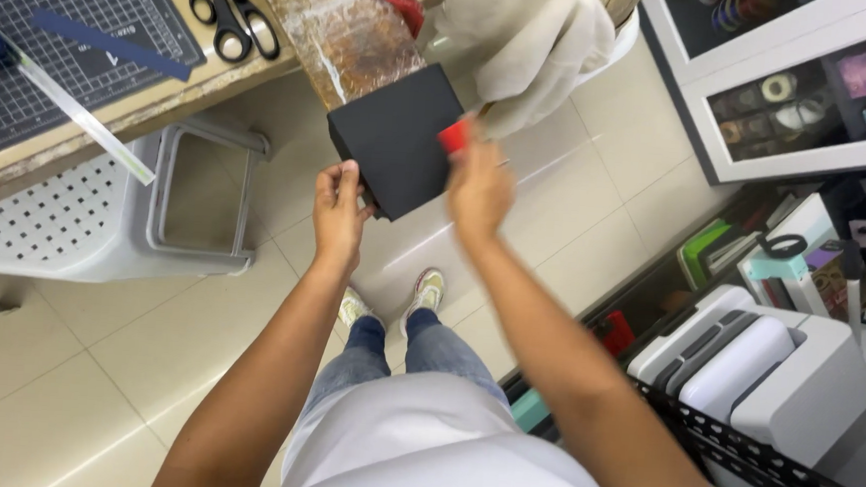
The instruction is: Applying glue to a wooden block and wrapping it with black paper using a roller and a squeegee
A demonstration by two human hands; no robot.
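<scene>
- Looking down from the head camera, the person stands on a pale tiled floor [64, 371] and holds a black box [396, 136] out in front of the body, raised clear of the table so every face can be reached.
- Left hand [338, 213] pinches the box's lower corner, fingers curled shut around the edge and thumb on top; this grip seems meant to steady the box against pressure from the other side.
- Right hand [478, 188] is closed around a small red tool [453, 134], pressed against the box's right edge. Blur here makes the tool's exact shape hard to tell.
- Behind the box, a wooden board [341, 32] juts off the table edge [162, 92], and a beige cloth [525, 49] hangs just beyond the hands.
- On the table lie a dark cutting mat [25, 38], a clear ruler [85, 117] and black scissors [229, 10], all within arm's reach.
- A grey perforated stool [84, 217] sits tucked under the table; a white machine [776, 375] rests on a black rack [769, 475] at right.
</scene>
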